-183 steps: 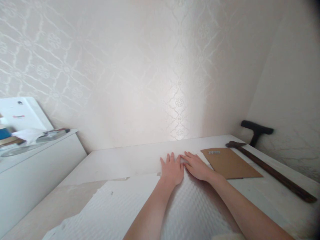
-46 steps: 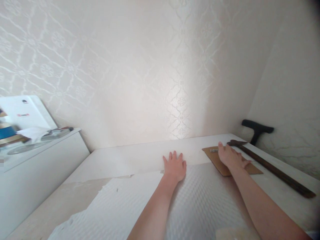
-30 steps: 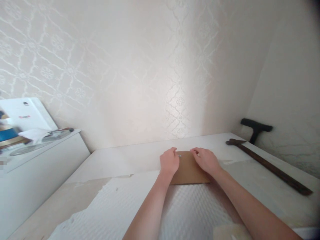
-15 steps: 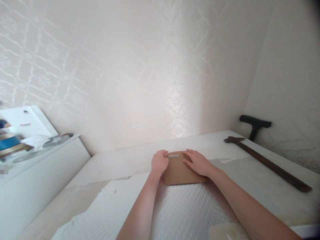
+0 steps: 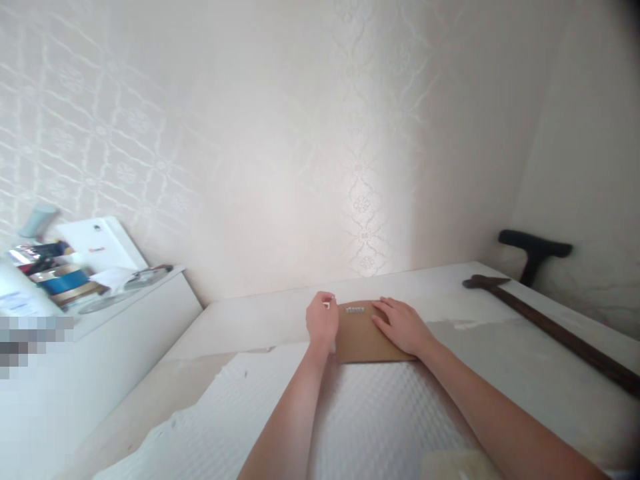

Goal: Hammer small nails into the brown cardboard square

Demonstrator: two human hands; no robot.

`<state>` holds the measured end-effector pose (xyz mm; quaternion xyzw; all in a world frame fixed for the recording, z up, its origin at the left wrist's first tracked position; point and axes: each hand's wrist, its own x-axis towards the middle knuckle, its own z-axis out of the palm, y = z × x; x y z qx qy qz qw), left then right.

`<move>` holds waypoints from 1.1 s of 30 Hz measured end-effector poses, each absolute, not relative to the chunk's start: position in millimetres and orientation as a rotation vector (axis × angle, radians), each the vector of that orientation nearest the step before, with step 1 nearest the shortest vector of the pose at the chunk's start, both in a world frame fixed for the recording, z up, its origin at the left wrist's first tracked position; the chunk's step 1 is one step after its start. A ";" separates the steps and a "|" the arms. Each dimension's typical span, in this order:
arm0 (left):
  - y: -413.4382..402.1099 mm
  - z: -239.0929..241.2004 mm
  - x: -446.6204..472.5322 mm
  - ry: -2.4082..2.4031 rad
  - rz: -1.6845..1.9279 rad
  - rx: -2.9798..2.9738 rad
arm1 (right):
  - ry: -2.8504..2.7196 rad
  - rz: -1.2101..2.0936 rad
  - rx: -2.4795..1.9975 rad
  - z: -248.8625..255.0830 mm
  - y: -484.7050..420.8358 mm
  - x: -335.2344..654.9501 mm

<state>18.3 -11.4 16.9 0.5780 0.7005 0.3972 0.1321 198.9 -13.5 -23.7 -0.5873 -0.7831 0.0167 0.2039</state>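
Observation:
A brown piece of cardboard [image 5: 367, 340] lies on the white textured sheet, with a short row of small pale pieces [image 5: 355, 309] near its far edge. Just left of the cardboard, my left hand [image 5: 323, 323] is raised with thumb and forefinger pinched together; whatever they hold is too small to make out. My right hand [image 5: 403, 327] rests flat on the right side of the cardboard, fingers stretched and slightly apart. Its fingertips are a little to the right of the row.
The white textured sheet [image 5: 240, 400] covers the near work surface. To the right lies a dark wooden-handled hammer-like tool [image 5: 545, 320], with a black T-shaped handle [image 5: 535, 247] behind it. At left, a white cabinet [image 5: 135, 353] bears a blue tape roll [image 5: 70, 283] and a white box [image 5: 103, 247].
My left hand has lifted off the cardboard's left edge, its pinched fingers now apart from the row. The right hand stays on the cardboard. The view has swung slightly left.

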 end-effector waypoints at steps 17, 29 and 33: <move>35.8 30.3 -120.4 2.537 0.692 1.798 | -2.137 -0.107 -1.586 -35.8 -9.1 199.1; 51.6 17.7 -197.8 2.694 0.524 1.649 | -2.083 -0.143 -1.618 -38.1 -10.2 196.6; 55.3 13.7 -187.0 2.693 0.539 1.637 | -2.083 -0.127 -1.622 -36.3 -10.9 196.7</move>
